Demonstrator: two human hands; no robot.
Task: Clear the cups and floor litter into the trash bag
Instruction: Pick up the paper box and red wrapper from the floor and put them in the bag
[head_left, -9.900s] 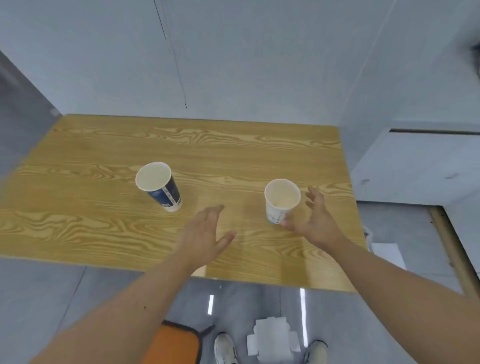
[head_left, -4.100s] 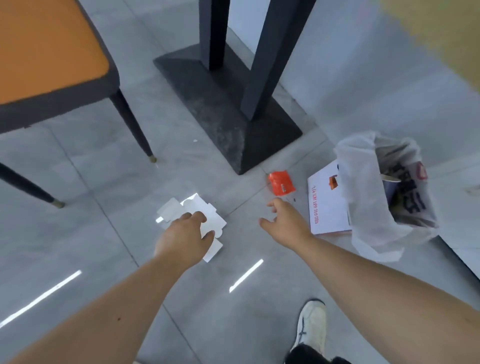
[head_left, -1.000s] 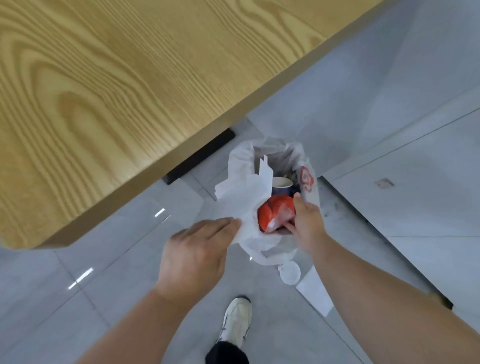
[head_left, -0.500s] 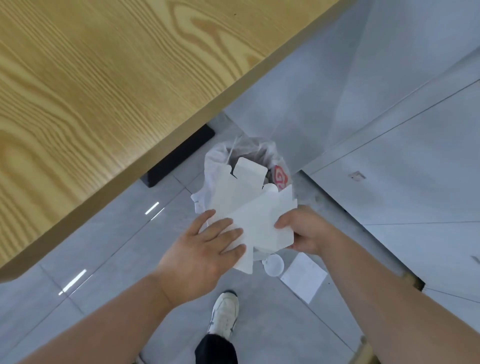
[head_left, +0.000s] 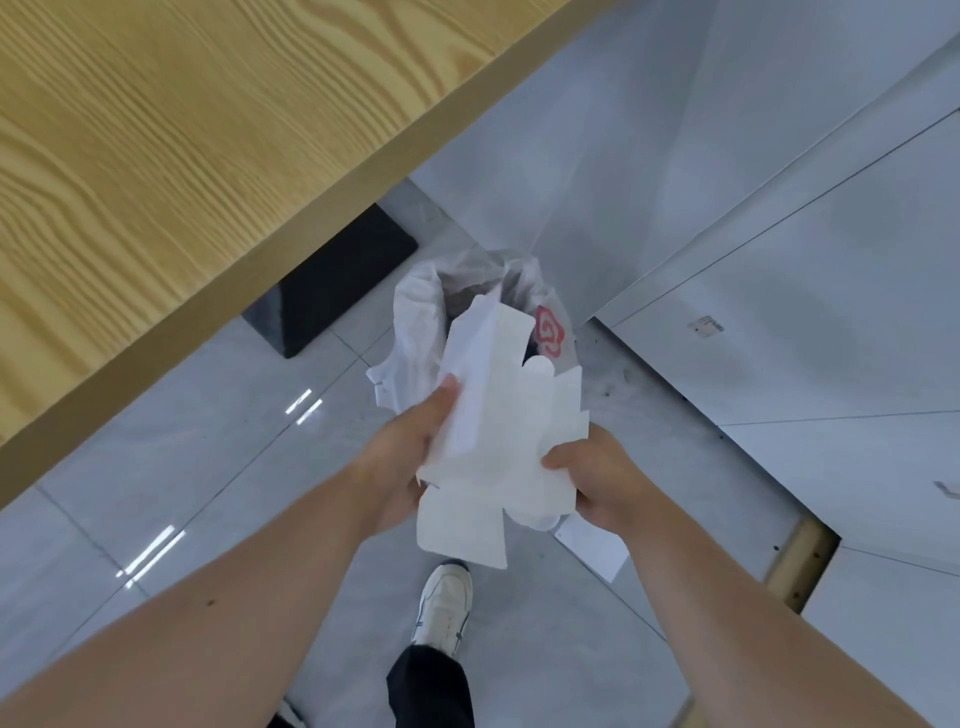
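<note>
Both hands hold a flattened white cardboard box (head_left: 498, 431) over the mouth of the white plastic trash bag (head_left: 415, 322), which stands on the grey floor beside the table. My left hand (head_left: 410, 457) grips the box's left side, thumb on top. My right hand (head_left: 597, 478) grips its right edge. The box is bent lengthwise and its upper end points into the bag. The bag bears a red logo (head_left: 549, 332). Its contents are mostly hidden by the box. No cups are in view.
The wooden table (head_left: 182, 156) fills the upper left, its black base (head_left: 332, 280) on the floor behind the bag. A white paper sheet (head_left: 592, 545) lies on the floor under my right hand. My shoe (head_left: 441, 603) stands below. Grey cabinets (head_left: 805, 322) rise at right.
The red wrapper left my right hand into the bag a second ago. Both hands now grip the white box, which has folded and tilted more steeply toward the bag's opening.
</note>
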